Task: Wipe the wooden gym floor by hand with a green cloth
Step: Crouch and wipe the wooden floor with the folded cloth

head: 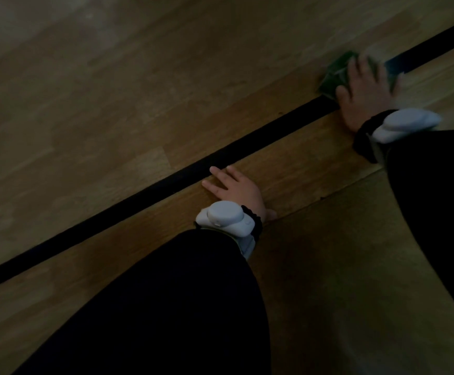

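Nearest, two black sleeves (166,307) reach out over the wooden floor (98,104). The left hand (236,190) lies flat on the boards just on the near side of the black line (139,196), fingers spread and straight, holding nothing, fingertips at the line's edge. A white device (224,219) sits on that wrist. Farther along the line, the right hand (364,87) presses palm down on the green cloth (334,74), fingers splayed over it, blurred. The cloth lies across the line. A second white device (404,124) is strapped at the right wrist.
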A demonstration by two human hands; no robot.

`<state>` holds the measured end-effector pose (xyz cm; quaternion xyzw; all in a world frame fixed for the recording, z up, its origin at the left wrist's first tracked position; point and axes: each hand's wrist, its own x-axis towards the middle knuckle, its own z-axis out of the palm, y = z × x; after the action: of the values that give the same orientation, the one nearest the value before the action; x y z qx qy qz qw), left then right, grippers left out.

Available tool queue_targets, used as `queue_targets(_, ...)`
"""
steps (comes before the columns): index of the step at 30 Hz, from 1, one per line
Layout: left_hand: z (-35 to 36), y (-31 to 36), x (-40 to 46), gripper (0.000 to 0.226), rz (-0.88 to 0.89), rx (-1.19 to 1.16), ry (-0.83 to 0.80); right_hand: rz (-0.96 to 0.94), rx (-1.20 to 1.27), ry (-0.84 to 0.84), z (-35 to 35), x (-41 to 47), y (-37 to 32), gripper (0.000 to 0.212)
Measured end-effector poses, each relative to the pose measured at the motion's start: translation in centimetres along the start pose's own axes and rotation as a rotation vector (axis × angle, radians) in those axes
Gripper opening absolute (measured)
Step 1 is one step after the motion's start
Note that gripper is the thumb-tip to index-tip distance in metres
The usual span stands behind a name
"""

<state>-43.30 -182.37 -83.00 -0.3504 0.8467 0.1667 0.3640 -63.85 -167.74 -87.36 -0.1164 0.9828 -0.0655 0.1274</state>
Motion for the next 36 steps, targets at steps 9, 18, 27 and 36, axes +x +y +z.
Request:
queue_targets(9,-0.1,-0.3,0.0,0.130,0.001,-0.028,-0.013,-0.004,-0.008,0.014,0.7,-1.3,-3.1,0.061)
queue_targets(18,0.4,-2.4,0.7,0.099,0.099,-0.031,0.071,-0.408,-0.130,-0.052,4.1,-6.1,-11.3,0.059)
queue_targets(27,-4.9,-14.1,2.3,0.125,0.145,0.304,-0.042,-0.388,-0.135,-0.016,3.9,-5.9,-11.1,0.057)
queue_targets(36,-4.5,-15.1,2.9,0.119,0.168,0.164,-0.054,-0.066,0.011,-0.051,2.1,-2.4,-10.7,0.057)
